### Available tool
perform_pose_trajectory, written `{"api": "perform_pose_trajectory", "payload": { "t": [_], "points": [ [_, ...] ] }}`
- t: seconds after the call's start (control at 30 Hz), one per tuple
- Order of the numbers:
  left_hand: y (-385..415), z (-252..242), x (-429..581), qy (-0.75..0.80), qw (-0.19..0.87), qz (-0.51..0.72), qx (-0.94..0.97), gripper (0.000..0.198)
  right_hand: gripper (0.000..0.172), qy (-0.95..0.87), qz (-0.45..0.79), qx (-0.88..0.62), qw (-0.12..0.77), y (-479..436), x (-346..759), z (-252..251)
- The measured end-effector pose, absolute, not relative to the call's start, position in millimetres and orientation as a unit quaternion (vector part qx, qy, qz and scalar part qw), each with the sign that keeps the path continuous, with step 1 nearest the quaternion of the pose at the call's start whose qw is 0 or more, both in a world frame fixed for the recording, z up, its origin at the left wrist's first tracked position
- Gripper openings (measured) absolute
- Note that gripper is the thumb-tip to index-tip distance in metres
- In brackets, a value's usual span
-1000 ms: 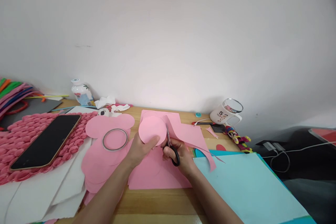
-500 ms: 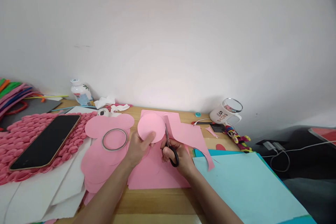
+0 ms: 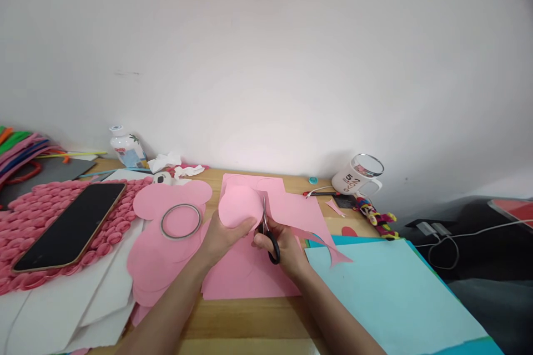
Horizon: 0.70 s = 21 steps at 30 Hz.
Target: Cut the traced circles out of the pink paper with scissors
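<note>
Between its thumb and fingers, my left hand (image 3: 227, 236) pinches a rounded piece of pink paper (image 3: 239, 205). My right hand (image 3: 283, 247) is closed around the black handles of a pair of scissors (image 3: 272, 247), whose blades point away from me at the right edge of the rounded piece. A pink offcut with a curved edge (image 3: 297, 211) stretches right from the blades. Below both hands lies a stack of pink sheets (image 3: 250, 283). Left of my left hand, several pink paper circles (image 3: 156, 255) overlap, with a tape ring (image 3: 162, 222) resting on top.
A phone (image 3: 73, 227) lies on a pink textured mat (image 3: 37, 199) at the left. White sheets (image 3: 70, 310) sit below it. Pale blue paper (image 3: 387, 288) covers the right front. A white mug (image 3: 353, 177), a small doll (image 3: 377, 219) and a white bottle (image 3: 127, 147) stand toward the wall.
The rounded piece has bent and tilted in my left hand, whose thumb has shifted right toward the scissors. The scissors have turned more upright, and the offcut's lower tip has swung right.
</note>
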<state>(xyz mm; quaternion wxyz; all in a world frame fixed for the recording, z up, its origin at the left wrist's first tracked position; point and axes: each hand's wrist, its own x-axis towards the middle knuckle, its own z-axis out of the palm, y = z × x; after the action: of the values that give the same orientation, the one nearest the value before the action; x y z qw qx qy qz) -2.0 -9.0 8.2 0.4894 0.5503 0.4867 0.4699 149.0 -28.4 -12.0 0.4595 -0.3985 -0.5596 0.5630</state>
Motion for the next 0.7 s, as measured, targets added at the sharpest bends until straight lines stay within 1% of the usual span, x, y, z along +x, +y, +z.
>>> {"api": "perform_pose_trajectory", "payload": {
  "t": [0.07,0.3,0.43,0.6,0.7],
  "points": [
    [-9.1,8.2,-2.6,0.483,0.485,0.468,0.559,0.043,0.023,-0.562,0.559,-0.399,0.462,-27.9,150.1,-13.2],
    [-8.6,10.7,-2.9,0.474,0.487,0.464,0.568,0.042,0.027,-0.558,0.562,-0.404,0.457,-28.6,151.1,-13.1],
    [-7.6,9.7,-3.5,0.470,0.491,0.465,0.568,0.043,0.024,-0.561,0.560,-0.404,0.457,-28.7,150.7,-11.1],
    [-7.1,7.3,-4.5,0.462,0.498,0.468,0.565,0.037,0.019,-0.558,0.564,-0.396,0.461,-28.8,149.7,-10.8],
    [-7.7,8.4,-4.2,0.455,0.507,0.475,0.558,0.040,0.016,-0.556,0.567,-0.398,0.460,-29.0,149.3,-10.9]
  ]
}}
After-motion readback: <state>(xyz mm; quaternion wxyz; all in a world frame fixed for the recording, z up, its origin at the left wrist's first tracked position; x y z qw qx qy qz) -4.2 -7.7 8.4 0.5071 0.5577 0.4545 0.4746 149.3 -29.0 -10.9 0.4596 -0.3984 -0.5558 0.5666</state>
